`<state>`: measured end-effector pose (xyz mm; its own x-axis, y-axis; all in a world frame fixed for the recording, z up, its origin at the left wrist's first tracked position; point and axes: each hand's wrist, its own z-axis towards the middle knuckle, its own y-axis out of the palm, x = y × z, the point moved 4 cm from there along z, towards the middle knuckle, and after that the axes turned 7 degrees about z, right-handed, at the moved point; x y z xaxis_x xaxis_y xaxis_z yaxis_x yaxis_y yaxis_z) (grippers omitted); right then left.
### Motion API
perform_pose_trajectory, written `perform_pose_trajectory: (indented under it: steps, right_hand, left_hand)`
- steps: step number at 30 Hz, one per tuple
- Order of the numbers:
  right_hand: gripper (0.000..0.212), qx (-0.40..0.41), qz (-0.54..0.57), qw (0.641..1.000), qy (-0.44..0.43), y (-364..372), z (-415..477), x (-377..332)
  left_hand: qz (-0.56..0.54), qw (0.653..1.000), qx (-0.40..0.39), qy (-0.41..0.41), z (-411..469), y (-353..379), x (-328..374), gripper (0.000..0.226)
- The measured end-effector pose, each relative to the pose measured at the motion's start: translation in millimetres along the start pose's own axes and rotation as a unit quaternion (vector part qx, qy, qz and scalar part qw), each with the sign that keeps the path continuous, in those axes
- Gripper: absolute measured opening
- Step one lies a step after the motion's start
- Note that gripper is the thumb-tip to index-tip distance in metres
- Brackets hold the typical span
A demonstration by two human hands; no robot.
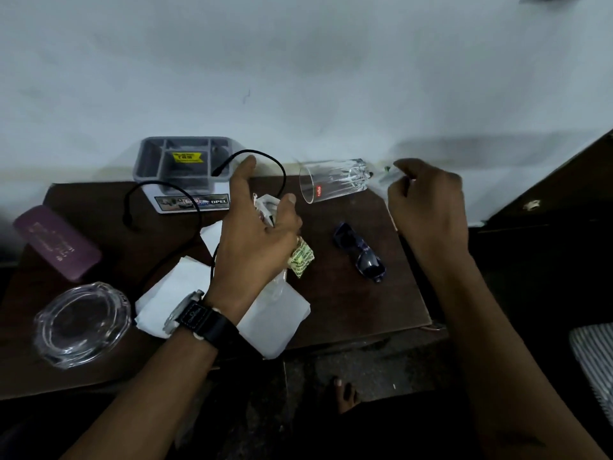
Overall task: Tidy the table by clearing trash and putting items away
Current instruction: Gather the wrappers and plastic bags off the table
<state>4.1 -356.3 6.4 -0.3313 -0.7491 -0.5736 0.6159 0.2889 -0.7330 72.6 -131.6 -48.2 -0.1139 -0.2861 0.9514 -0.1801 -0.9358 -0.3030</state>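
The left hand [255, 234] bunches crumpled wrappers [302, 258] in curled fingers over the middle of the counter [348, 310], likely gathering trash into one fist. At the far right corner the right hand [428, 207] pinches a blurred clear scrap [386, 175]. One tumbler [331, 180] lies tipped by the far edge, with one pair of sunglasses [361, 252], one organiser [151, 161], one cable [125, 210], one case [56, 244] and one ashtray [83, 323]

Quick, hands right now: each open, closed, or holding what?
Left hand: grips crumpled wrappers.
Right hand: pinches a small clear scrap; too blurred to identify.
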Motion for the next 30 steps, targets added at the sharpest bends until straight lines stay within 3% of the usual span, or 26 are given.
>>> perform_pose_trajectory:
  steps: [2,4,7,11,15,19,23,26,30]
  right_hand:
    - [0.035,0.036,0.119,0.992,-0.015,-8.6,-13.1,-26.2]
    - [0.033,0.021,0.209,0.977,-0.026,-4.3,-33.3,-52.6]
    - [0.032,-0.112,0.304,0.945,-0.036,18.5,-71.1,-82.7]
    - [0.035,-0.208,0.390,0.896,-0.023,32.8,-96.3,-90.2]
    - [0.062,-0.257,0.282,0.910,-0.160,35.5,-105.8,-97.3]
    - [0.093,-0.304,0.166,0.913,-0.217,43.3,-111.5,-93.4]
    - [0.094,-0.253,0.071,0.933,-0.247,44.0,-111.9,-92.7]
    - [0.094,-0.217,0.059,0.943,-0.245,42.3,-111.0,-89.0]
    - [0.085,-0.194,0.078,0.950,-0.230,34.0,-107.9,-76.6]
  left_hand:
    - [-0.017,1.000,0.019,0.018,1.5,-2.4,3.2,0.066]
    - [-0.014,0.998,0.057,0.030,0.6,-8.9,9.9,0.068]
    - [-0.036,0.994,0.100,0.020,-0.5,-19.6,17.4,0.068]
    - [-0.135,0.985,0.096,-0.041,-2.3,-25.9,19.1,0.039]
    - [-0.248,0.960,0.042,-0.124,2.2,-26.7,18.3,0.054]
    - [-0.336,0.922,-0.041,-0.189,-0.2,-19.1,16.0,0.024]
    - [-0.353,0.901,-0.086,-0.235,-7.6,-6.7,21.1,0.017]
    - [-0.370,0.888,-0.101,-0.253,-9.2,0.2,26.6,0.023]
    - [-0.353,0.887,-0.154,-0.254,-15.6,10.9,32.1,0.050]
